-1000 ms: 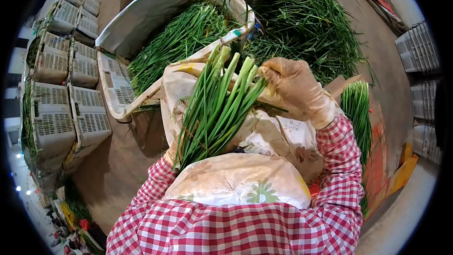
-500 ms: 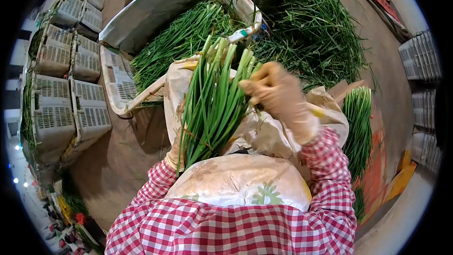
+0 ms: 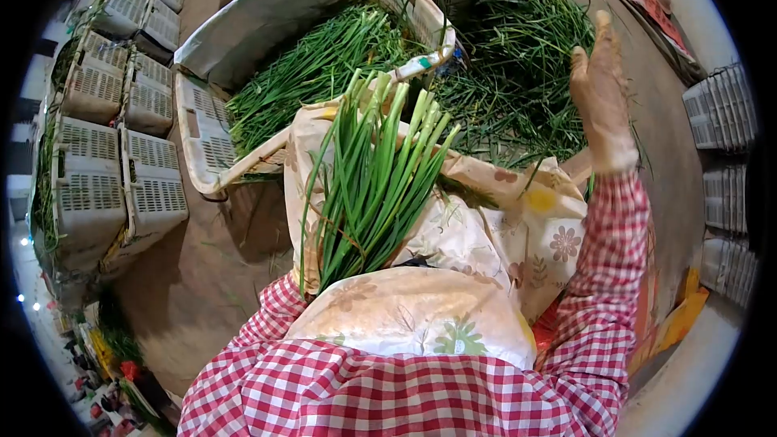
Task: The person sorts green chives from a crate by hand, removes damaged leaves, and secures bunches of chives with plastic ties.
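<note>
A bunch of green chives [image 3: 376, 186], pale cut ends pointing away from me, leans over my lap. My left hand [image 3: 311, 265] is wrapped round its lower left side, mostly hidden behind the leaves. My right hand [image 3: 603, 97], in a pale glove, is raised off to the right with thumb and fingers apart and nothing visible in it. Below and behind that hand lies a loose heap of green leaves [image 3: 518, 73]. A patterned apron [image 3: 405, 307] covers my lap.
Ahead stands a white plastic crate [image 3: 202, 125] with more chives [image 3: 324, 65] inside. Stacked white crates [image 3: 89, 170] line the left side, and more crates [image 3: 720, 105] stand at the right edge. A yellow item [image 3: 684, 307] lies low on the right.
My right hand has left the cut ends of the bunch, moved up and right over the leaf heap, and opened. The left hand keeps its hold; the bunch's tips have spread a little.
</note>
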Demonstrator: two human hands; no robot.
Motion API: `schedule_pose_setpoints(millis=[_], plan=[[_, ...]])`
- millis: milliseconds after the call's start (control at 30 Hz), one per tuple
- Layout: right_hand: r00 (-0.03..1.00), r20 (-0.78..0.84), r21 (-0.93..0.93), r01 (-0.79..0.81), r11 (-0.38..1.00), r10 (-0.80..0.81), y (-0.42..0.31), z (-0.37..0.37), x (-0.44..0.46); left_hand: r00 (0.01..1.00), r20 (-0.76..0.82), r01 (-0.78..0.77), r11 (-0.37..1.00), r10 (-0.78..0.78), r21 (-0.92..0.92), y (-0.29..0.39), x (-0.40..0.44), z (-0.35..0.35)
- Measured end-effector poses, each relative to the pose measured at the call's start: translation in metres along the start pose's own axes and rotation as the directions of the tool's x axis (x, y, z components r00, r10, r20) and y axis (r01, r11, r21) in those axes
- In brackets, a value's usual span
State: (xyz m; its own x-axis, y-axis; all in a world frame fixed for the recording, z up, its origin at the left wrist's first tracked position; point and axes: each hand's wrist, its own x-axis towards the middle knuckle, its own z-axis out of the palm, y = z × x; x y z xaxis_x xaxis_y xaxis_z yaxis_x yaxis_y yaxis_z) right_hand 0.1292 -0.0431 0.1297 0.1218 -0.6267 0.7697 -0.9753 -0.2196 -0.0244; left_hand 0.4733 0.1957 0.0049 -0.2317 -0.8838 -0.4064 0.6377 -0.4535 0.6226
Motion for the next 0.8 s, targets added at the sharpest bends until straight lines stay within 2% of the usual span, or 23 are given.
schedule_pose_setpoints(millis=[33, 67, 100, 133, 167, 200, 267, 300, 367, 400, 533, 600, 667, 700, 733, 767, 800], plan=[[0.921, 0.387, 0.539, -0.272, 0.798, 0.052, -0.028, -0.017, -0.005, 1.0, -0.002, -0.003, 1.0, 0.003, 0.006, 0.0, 0.0, 0.001], [0.695, 0.713, 0.635, -0.697, 0.334, 0.095, -0.056, -0.035, -0.009, 1.0, -0.004, -0.004, 1.0, 0.004, 0.011, 0.0, 0.0, 0.003], [0.54, 0.834, 0.551, -0.826, 0.122, -0.111, -0.077, -0.042, -0.024, 1.0, -0.007, -0.004, 1.0, 0.004, 0.017, 0.0, -0.001, 0.006], [0.421, 0.891, 0.444, -0.887, 0.128, -0.17, -0.105, -0.055, -0.038, 1.0, -0.007, -0.005, 1.0, 0.005, 0.024, 0.001, -0.001, 0.01], [0.349, 0.919, 0.386, -0.891, 0.237, -0.185, -0.125, -0.061, -0.044, 1.0, -0.01, -0.005, 1.0, 0.005, 0.025, 0.0, -0.002, 0.014], [0.321, 0.93, 0.364, -0.869, 0.336, -0.178, -0.137, -0.055, -0.053, 1.0, -0.014, -0.006, 0.999, 0.006, 0.032, -0.001, -0.003, 0.016], [0.348, 0.924, 0.378, -0.89, 0.254, -0.158, -0.146, -0.052, -0.059, 1.0, -0.018, -0.019, 0.999, 0.02, 0.049, 0.0, -0.002, 0.023], [0.348, 0.925, 0.378, -0.89, 0.255, -0.156, -0.148, -0.051, -0.06, 0.999, -0.021, -0.028, 0.998, 0.029, 0.058, 0.003, -0.003, 0.026], [0.47, 0.866, 0.5, -0.804, 0.322, -0.172, -0.15, -0.05, -0.061, 0.999, -0.029, -0.038, 0.996, 0.04, 0.078, 0.005, -0.001, 0.027], [0.468, 0.868, 0.497, -0.804, 0.327, -0.166, -0.147, -0.049, -0.061, 0.998, -0.032, -0.052, 0.995, 0.055, 0.085, 0.006, -0.001, 0.028], [0.289, 0.918, 0.379, -0.837, 0.394, -0.27, -0.122, -0.04, -0.047, 1.0, -0.014, 0.02, 0.997, -0.019, 0.077, -0.002, 0.003, 0.0], [0.314, 0.891, 0.45, -0.708, 0.544, -0.328, -0.103, -0.034, -0.036, 1.0, 0.005, 0.025, 0.998, -0.026, 0.064, 0.0, 0.005, 0.005], [0.508, 0.838, 0.493, -0.546, 0.677, -0.201, -0.08, -0.022, -0.029, 0.999, 0.018, 0.025, 0.998, -0.026, 0.064, 0.001, 0.005, 0.01], [0.686, 0.695, 0.572, -0.345, 0.744, -0.216, -0.061, -0.011, -0.023, 0.999, 0.018, 0.027, 0.998, -0.028, 0.059, 0.003, 0.006, 0.011], [0.822, 0.509, 0.597, -0.122, 0.793, -0.256, -0.038, 0.001, -0.014, 0.999, 0.018, 0.028, 0.998, -0.029, 0.056, 0.003, 0.006, 0.01], [0.905, 0.367, 0.389, 0.062, 0.919, -0.216, -0.011, 0.013, -0.004, 0.999, 0.017, 0.026, 0.998, -0.027, 0.052, 0.004, 0.006, 0.009], [0.956, 0.2, 0.126, 0.194, 0.973, -0.217, -0.004, 0.014, 0.009, 0.999, 0.016, 0.027, 0.998, -0.028, 0.051, 0.004, 0.005, 0.008]])
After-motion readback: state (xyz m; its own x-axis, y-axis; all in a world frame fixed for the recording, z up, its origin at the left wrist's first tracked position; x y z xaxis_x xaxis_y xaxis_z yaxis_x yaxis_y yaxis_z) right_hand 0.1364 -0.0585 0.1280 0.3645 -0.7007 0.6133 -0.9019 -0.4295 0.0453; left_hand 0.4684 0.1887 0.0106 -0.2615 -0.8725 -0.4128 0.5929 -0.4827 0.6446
